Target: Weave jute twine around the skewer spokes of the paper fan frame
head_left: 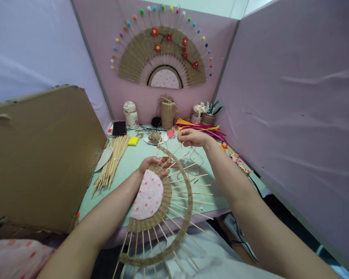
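left hand (151,164): fingers (163,162) curl closed over the top edge of a half-round fan frame of thin bamboo sticks and woven brown jute twine (166,195), thumb side hidden behind it. judgement: this grip near the hub steadies the frame so the spokes do not swing.

right hand (192,137): fingers pinched shut at the outer tip of one upper spoke. whether a strand of twine also sits in the pinch is too small to tell. judgement: holding at the tip sets that spoke apart from its neighbours.

frame position: tilted in the air between both hands, upper part over the near edge of the pale green worktop (133,162), lower part over the lap.

frame look: a pink flower-print fabric half-disc (148,197) fills the centre. a tight band of twine hugs its curve. bare sticks fan out from there, crossed further out by a narrow second twine band (188,201). stick ends past it are unwoven.

around:
- loose bundle of pale bamboo sticks (112,162) on the worktop, left of the frame.
- large brown cardboard sheet (37,155), propped at far left.
- bright coloured pipe cleaners (205,127), just beyond the right hand.
- tall spool of jute twine (168,112), at the back.
- finished twine fan with red flowers and coloured bead tips (163,58), on the pink back wall.
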The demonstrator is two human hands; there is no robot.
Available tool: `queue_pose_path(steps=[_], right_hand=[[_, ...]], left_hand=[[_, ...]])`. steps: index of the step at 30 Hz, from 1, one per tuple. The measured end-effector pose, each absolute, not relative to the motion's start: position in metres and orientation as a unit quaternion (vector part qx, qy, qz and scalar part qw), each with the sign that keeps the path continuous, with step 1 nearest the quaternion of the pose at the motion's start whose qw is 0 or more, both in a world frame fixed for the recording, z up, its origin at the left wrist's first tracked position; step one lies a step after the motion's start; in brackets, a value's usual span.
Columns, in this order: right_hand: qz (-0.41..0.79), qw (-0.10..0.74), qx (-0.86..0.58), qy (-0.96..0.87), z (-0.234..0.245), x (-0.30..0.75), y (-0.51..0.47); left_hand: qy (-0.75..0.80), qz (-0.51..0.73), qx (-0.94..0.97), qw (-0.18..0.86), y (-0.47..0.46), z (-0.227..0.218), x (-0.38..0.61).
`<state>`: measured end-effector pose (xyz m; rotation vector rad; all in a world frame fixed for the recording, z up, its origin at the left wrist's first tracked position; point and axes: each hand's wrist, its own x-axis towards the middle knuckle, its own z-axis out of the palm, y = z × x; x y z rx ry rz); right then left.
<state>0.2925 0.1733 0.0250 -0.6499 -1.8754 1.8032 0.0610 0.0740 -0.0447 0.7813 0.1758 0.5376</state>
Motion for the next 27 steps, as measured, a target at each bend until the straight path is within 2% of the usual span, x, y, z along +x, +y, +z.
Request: queue_pose_path(steps=[4, 14, 27], right_hand=[[0.698, 0.180, -0.216, -0.659, 0.008, 0.276, 0.185], [0.700, 0.327, -0.248, -0.585, -0.027, 0.227, 0.147], [0.682, 0.375, -0.294, -0.555, -0.036, 0.237, 0.134]], left_hand=[[0.090, 0.251, 0.374, 0.888, 0.075, -0.046, 0.061], [0.124, 0.287, 0.371, 0.874, 0.073, -0.044, 0.062], [0.089, 0.299, 0.359, 0.880, 0.074, -0.049, 0.059]])
